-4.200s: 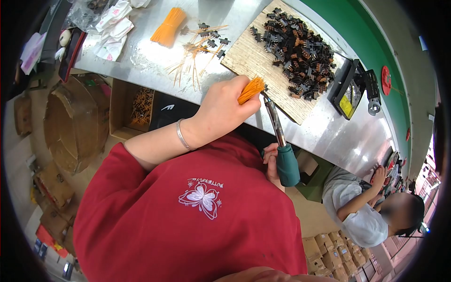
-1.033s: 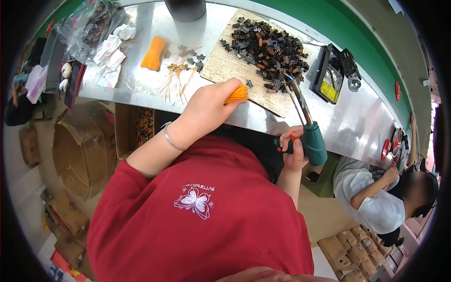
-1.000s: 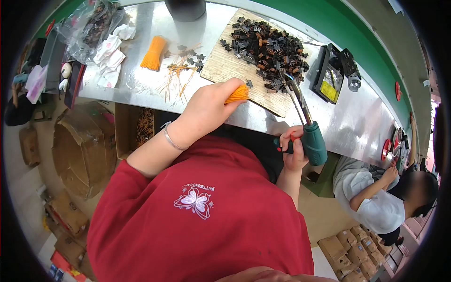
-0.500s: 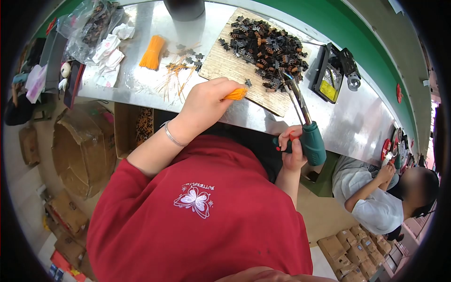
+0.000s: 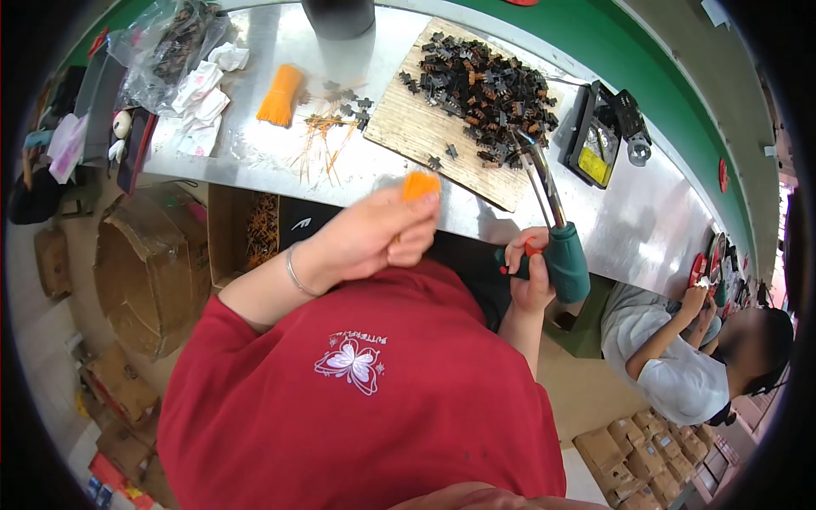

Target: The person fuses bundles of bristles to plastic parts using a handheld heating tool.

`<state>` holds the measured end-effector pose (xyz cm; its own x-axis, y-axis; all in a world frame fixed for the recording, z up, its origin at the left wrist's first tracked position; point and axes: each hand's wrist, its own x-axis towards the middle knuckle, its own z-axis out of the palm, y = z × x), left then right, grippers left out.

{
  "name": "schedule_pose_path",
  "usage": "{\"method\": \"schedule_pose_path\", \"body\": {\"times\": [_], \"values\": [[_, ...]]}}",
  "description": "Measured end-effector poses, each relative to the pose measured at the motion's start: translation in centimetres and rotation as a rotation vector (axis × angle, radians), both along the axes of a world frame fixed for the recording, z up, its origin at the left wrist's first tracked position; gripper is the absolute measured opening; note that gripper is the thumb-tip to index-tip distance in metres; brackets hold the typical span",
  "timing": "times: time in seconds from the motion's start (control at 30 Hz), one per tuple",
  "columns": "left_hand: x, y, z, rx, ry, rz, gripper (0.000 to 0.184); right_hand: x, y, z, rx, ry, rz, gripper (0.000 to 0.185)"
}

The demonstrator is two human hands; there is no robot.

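My left hand (image 5: 387,228) is closed around a bundle of thin orange wires (image 5: 420,185), slightly blurred, just off the front edge of the wooden board (image 5: 399,127). In my right hand (image 5: 529,265) is a soldering gun (image 5: 568,263) with a green handle and red trigger. Its metal tip and a thin tube beside it point up toward a heap of small black parts with copper-coloured pieces (image 5: 484,89) on the board. Two loose black parts (image 5: 435,161) lie near the board's front edge.
On the metal bench (image 5: 646,221) lie another orange wire bundle (image 5: 279,95), scattered wires (image 5: 321,140), crumpled tissues (image 5: 201,102) and a black tray (image 5: 592,140). A cardboard box (image 5: 153,268) stands at left. A co-worker in a white shirt (image 5: 671,357) sits at right.
My left hand has drawn back toward my body with the wire bundle, which has turned to point more upward. A second loose black part now shows on the board. The right hand stays nearly still.
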<state>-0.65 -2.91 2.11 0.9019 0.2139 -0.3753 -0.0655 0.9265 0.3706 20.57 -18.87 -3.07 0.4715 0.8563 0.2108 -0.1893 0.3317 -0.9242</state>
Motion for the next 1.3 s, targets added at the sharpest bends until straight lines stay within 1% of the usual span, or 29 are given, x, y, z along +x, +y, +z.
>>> {"method": "schedule_pose_path", "body": {"times": [0.03, 0.07, 0.1, 0.17, 0.2, 0.23, 0.3, 0.33, 0.37, 0.4, 0.43, 0.5, 0.53, 0.67, 0.73, 0.77, 0.83, 0.87, 0.93, 0.97, 1.03, 1.07, 1.13, 1.17, 1.23, 1.27, 1.3], "values": [[-0.1, -0.7, -0.2, -0.050, -0.106, -0.058, 0.028, -0.3, -0.1, 0.5, -0.016, 0.035, 0.024, 0.028], [-0.1, -1.6, 0.0, -0.084, -0.129, -0.082, 0.026, -0.6, -0.2, 1.0, -0.033, 0.070, 0.046, 0.032], [0.1, -2.4, 0.3, -0.119, -0.152, -0.108, 0.024, -0.9, -0.1, 1.5, -0.032, 0.070, 0.046, 0.032], [0.3, -2.9, 0.5, -0.091, -0.146, -0.156, 0.023, -1.9, 0.1, 2.7, -0.094, -0.020, 0.083, 0.044], [0.3, -3.1, 0.6, -0.063, -0.141, -0.202, 0.023, -3.1, 0.4, 3.9, -0.118, 0.054, 0.080, 0.046], [0.3, -3.3, 0.5, -0.063, -0.143, -0.205, 0.023, -3.2, 0.8, 3.8, -0.085, 0.021, 0.168, 0.044], [0.3, -3.6, 0.0, -0.095, -0.233, -0.260, 0.024, -4.0, 1.3, 5.0, -0.067, 0.019, 0.277, 0.045], [0.3, -3.5, 0.0, -0.095, -0.235, -0.262, 0.024, -2.2, 0.2, 3.3, -0.073, -0.262, 0.444, 0.052], [0.3, -3.4, 0.1, -0.074, -0.281, -0.313, 0.026, -1.9, -0.4, 3.3, -0.108, -0.394, 0.479, 0.066], [0.3, -3.4, 0.1, -0.053, -0.327, -0.364, 0.028, -2.3, -0.5, 5.1, -0.207, -0.285, 0.538, 0.071], [0.1, -3.3, 0.0, -0.056, -0.329, -0.364, 0.028, -2.7, -0.6, 6.6, -0.306, -0.174, 0.594, 0.077], [-0.3, -3.1, -0.1, 0.080, -0.297, -0.463, 0.030, -2.9, -0.9, 7.0, -0.352, -0.157, 0.618, 0.079], [-0.5, -3.0, -0.2, 0.076, -0.298, -0.466, 0.030, -3.0, -1.0, 7.1, -0.392, -0.140, 0.643, 0.081], [-0.8, -2.7, -0.1, 0.134, -0.323, -0.493, 0.032, -3.4, -1.0, 6.5, -0.397, -0.046, 0.682, 0.080], [-0.7, -2.6, 0.0, 0.168, -0.331, -0.490, 0.033, -3.1, 0.2, 7.2, -0.239, -0.279, 0.670, 0.078], [-0.7, -2.5, 0.1, 0.172, -0.311, -0.501, 0.033, -3.2, -0.1, 7.1, -0.239, -0.279, 0.670, 0.078], [-0.6, -2.3, 0.4, 0.175, -0.289, -0.510, 0.033, -3.5, -1.0, 6.5, -0.413, 0.000, 0.664, 0.078], [-0.4, -2.3, 0.7, 0.157, -0.287, -0.507, 0.033, -3.4, -1.0, 6.0, -0.413, 0.000, 0.667, 0.078], [-0.3, -2.3, 0.6, 0.136, -0.286, -0.500, 0.034, -3.1, -0.9, 5.2, -0.287, -0.163, 0.594, 0.076], [-0.3, -2.5, 0.2, 0.123, -0.298, -0.502, 0.034, -3.1, -0.9, 5.1, -0.291, -0.162, 0.596, 0.076], [-0.3, -2.6, 0.1, 0.108, -0.312, -0.503, 0.033, -3.1, -0.9, 5.1, -0.215, -0.167, 0.568, 0.072], [-0.2, -2.6, 0.3, 0.086, -0.288, -0.495, 0.028, -3.1, -0.8, 5.7, -0.218, -0.166, 0.569, 0.072], [0.0, -2.6, 0.3, 0.062, -0.265, -0.486, 0.031, -3.5, -0.3, 7.8, -0.443, 0.050, 0.553, 0.070], [0.0, -2.6, 0.1, 0.088, -0.273, -0.491, 0.033, -3.2, -0.3, 7.3, -0.444, 0.050, 0.553, 0.070], [0.0, -2.5, -0.3, 0.115, -0.280, -0.495, 0.034, -2.4, 0.0, 6.0, -0.143, -0.308, 0.631, 0.072], [-0.1, -2.4, -0.5, 0.127, -0.291, -0.496, 0.034, -2.4, -0.2, 6.1, -0.144, -0.308, 0.631, 0.072], [-0.1, -2.3, -0.6, 0.139, -0.301, -0.498, 0.034, -2.5, -0.3, 6.8, -0.265, -0.212, 0.640, 0.073]]}}
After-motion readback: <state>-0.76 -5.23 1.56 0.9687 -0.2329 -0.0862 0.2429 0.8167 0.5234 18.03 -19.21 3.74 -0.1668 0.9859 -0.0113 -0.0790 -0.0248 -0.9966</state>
